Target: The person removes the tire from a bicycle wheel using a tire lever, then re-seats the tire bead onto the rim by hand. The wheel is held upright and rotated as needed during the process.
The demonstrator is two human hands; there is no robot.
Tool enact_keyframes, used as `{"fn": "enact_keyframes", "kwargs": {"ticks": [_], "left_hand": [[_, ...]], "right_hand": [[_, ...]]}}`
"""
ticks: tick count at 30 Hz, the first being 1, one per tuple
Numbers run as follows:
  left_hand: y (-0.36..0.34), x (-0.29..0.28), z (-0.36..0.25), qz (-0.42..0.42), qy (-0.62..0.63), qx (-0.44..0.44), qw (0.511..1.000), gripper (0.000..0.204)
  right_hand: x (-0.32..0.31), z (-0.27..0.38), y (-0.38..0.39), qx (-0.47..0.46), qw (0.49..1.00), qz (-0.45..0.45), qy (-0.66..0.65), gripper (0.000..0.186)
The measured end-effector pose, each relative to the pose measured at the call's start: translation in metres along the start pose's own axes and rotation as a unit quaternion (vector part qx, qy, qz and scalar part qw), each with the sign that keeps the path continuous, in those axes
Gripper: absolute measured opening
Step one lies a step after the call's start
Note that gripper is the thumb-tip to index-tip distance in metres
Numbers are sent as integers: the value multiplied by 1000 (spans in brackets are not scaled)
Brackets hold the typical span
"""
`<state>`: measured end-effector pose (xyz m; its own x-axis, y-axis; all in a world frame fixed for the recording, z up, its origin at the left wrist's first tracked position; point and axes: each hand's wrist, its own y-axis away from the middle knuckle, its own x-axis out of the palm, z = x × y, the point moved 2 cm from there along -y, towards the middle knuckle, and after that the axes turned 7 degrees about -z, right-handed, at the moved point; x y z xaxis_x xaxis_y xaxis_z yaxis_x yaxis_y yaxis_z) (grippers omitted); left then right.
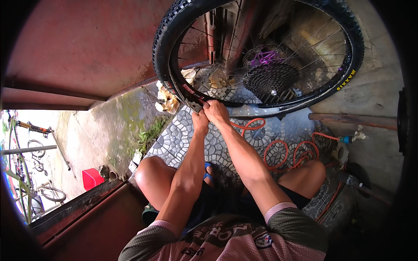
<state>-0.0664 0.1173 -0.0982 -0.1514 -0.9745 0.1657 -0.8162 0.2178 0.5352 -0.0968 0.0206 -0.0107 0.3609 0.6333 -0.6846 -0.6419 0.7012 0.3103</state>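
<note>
A bicycle wheel [179,80] with a knobby black tire [162,48] stands before me, with a black sprocket cassette [270,81] and purple hub parts [266,57] at its middle. White wet streaks lie along the lower part of the tire and rim. At the wheel's lower left, my left hand [200,121] is closed against the tire's near edge. Right beside it, my right hand [216,112] also grips the tire edge, its fingers curled over toward the rim. What the fingertips press on is partly hidden.
An orange air hose [278,167] lies coiled on the pebble-patterned floor [174,141], its blue-collared fitting [346,139] at the right. Crumpled brown paper [167,101] lies left of the wheel. A red container [92,179] and several bicycles [52,193] are farther left. Red metal panels [87,43] flank the space.
</note>
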Motion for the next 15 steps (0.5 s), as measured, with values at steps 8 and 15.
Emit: {"fn": "enact_keyframes", "kwargs": {"ticks": [8, 15], "left_hand": [[-23, -34, 15, 30, 75, 41, 996, 39], [-43, -37, 22, 84, 74, 24, 993, 38]], "right_hand": [[4, 103, 0, -104, 987, -24, -118, 41], [5, 70, 11, -37, 997, -35, -64, 34]]}}
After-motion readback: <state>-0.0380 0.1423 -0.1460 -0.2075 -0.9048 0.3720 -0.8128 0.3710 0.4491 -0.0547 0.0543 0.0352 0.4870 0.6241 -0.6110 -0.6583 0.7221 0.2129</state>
